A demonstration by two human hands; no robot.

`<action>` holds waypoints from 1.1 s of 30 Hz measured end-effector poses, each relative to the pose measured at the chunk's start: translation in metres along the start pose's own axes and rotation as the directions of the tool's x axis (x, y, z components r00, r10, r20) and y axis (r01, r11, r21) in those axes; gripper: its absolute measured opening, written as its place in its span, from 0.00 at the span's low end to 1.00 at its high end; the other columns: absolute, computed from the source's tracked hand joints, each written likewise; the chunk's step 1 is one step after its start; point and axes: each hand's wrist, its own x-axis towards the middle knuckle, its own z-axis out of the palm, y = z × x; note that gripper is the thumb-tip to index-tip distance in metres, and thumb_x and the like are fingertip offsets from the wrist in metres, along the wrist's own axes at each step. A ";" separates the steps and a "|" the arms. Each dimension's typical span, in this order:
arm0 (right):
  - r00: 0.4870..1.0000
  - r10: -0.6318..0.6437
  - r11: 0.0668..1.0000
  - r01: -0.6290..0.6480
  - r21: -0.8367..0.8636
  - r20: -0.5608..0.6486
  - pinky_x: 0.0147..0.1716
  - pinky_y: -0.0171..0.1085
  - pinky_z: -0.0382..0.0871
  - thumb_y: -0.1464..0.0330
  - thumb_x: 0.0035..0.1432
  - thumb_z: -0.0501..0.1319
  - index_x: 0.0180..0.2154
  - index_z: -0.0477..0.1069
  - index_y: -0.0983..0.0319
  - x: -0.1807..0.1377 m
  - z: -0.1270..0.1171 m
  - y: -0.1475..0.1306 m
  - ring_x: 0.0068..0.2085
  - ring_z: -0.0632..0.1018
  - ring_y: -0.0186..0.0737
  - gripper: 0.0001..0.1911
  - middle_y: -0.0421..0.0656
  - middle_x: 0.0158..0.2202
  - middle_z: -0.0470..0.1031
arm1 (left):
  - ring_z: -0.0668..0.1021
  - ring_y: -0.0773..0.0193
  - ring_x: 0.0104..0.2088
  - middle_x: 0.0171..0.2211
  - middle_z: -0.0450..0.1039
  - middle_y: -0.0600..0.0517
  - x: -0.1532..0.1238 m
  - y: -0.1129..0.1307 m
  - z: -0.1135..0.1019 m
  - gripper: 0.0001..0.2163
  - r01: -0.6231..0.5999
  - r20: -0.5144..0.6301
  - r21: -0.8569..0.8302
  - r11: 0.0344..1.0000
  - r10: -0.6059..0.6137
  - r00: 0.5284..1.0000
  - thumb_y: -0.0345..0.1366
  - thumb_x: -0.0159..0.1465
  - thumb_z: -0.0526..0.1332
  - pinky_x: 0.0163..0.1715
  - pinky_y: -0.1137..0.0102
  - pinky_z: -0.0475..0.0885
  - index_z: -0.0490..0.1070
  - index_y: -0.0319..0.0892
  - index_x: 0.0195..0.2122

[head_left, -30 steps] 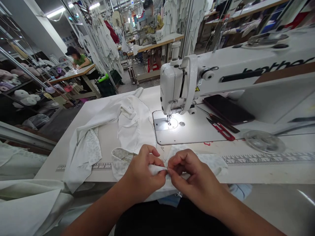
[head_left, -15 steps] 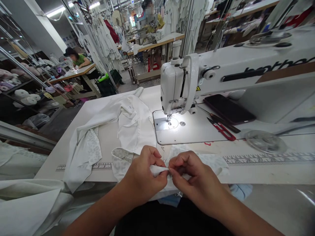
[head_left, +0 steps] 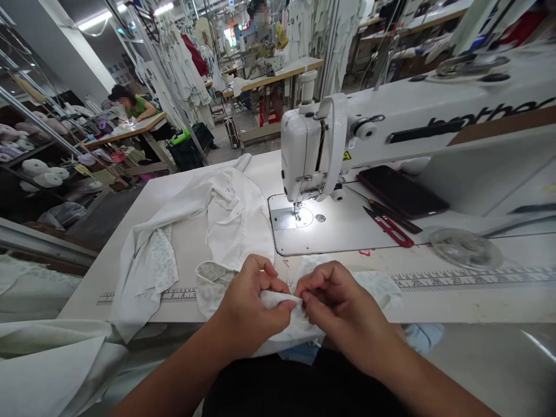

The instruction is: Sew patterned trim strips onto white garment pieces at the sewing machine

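White fabric (head_left: 243,223) with a pale leopard-print side lies spread over the left of the sewing table and runs down to my hands at the front edge. My left hand (head_left: 256,307) is closed on a folded piece of it, thumb pressed against the fingers. Close beside it, my right hand (head_left: 339,307) pinches the tip of the same fold between thumb and index finger. Part of the cloth hangs below the hands over my lap. The sewing machine (head_left: 306,150) stands just beyond, its presser foot over a bare needle plate (head_left: 284,219).
Right of the needle lie red thread snips (head_left: 393,230), a dark pointed tool (head_left: 397,217), a phone (head_left: 402,188) and a clear bobbin-like disc (head_left: 464,249). A printed ruler (head_left: 469,279) runs along the front edge. More white cloth (head_left: 52,359) hangs at lower left. A co-worker (head_left: 134,107) sits farther back.
The fold between my hands has turned a little, showing more white cloth below it. My right fingers have shifted slightly at its tip. The view has moved slightly.
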 end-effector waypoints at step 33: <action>0.999 0.005 1.000 -0.005 -0.003 0.038 0.23 0.31 0.62 0.73 0.57 0.56 0.38 0.60 0.57 0.002 0.001 -0.012 0.28 0.69 0.32 0.08 0.38 0.33 0.71 | 0.76 0.67 0.32 0.33 0.73 0.54 -0.008 -0.006 -0.001 0.14 -0.129 -0.086 0.205 0.970 0.149 0.985 0.29 0.56 0.64 0.29 0.74 0.68 0.59 0.45 0.38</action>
